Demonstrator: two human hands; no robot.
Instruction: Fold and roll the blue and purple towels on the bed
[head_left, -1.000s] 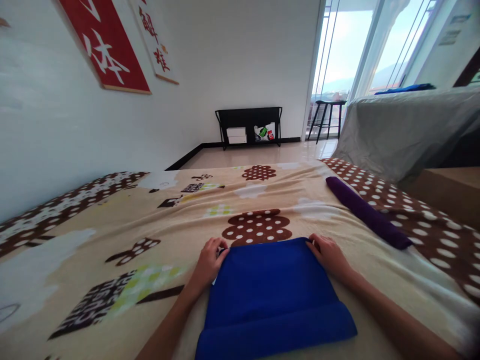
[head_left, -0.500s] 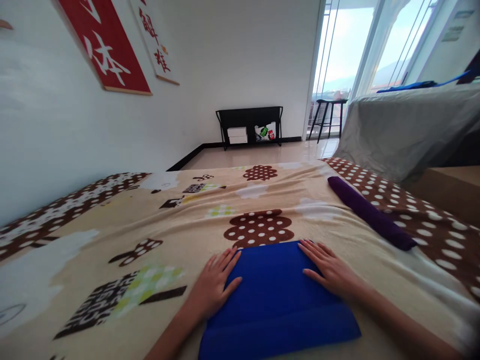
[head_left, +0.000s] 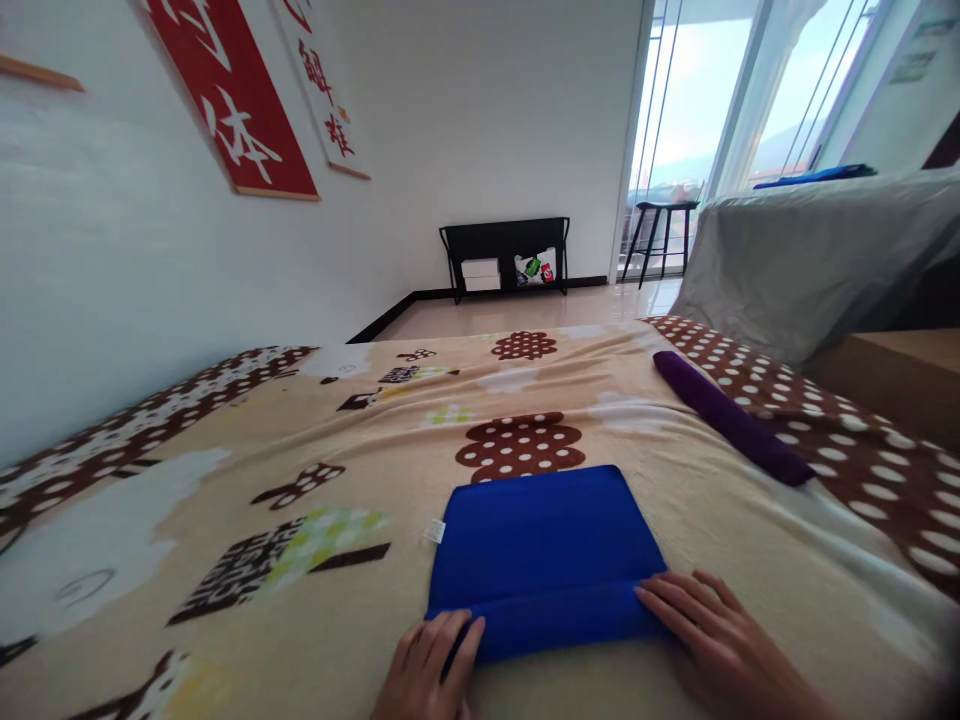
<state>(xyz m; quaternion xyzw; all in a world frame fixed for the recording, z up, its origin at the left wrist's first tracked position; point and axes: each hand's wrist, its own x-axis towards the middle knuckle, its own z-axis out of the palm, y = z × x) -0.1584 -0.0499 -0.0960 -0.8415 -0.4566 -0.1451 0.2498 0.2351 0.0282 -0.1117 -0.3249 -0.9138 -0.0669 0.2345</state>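
Two hands are at the near end of a blue cloth (head_left: 551,530), which lies on a patterned blanket (head_left: 360,440), ahead of and between them. Left hand (head_left: 431,665): fingers bent, slightly parted, tips on the near left corner. Right hand (head_left: 712,635): fingers loosely extended, tips on the near right end. Thumbs are unclear; whether either hand pinches the cloth cannot be told.

Progress: the near end is turned over into a band (head_left: 559,622) spanning the hands. The larger part ahead lies flat, not yet turned, with a white tag (head_left: 434,531) projecting at its left side. Judged an early stage.

Room: open blanket extends ahead of the cloth and left of the left hand. Beyond the right hand, a purple roll (head_left: 731,418) lies well apart from the cloth.
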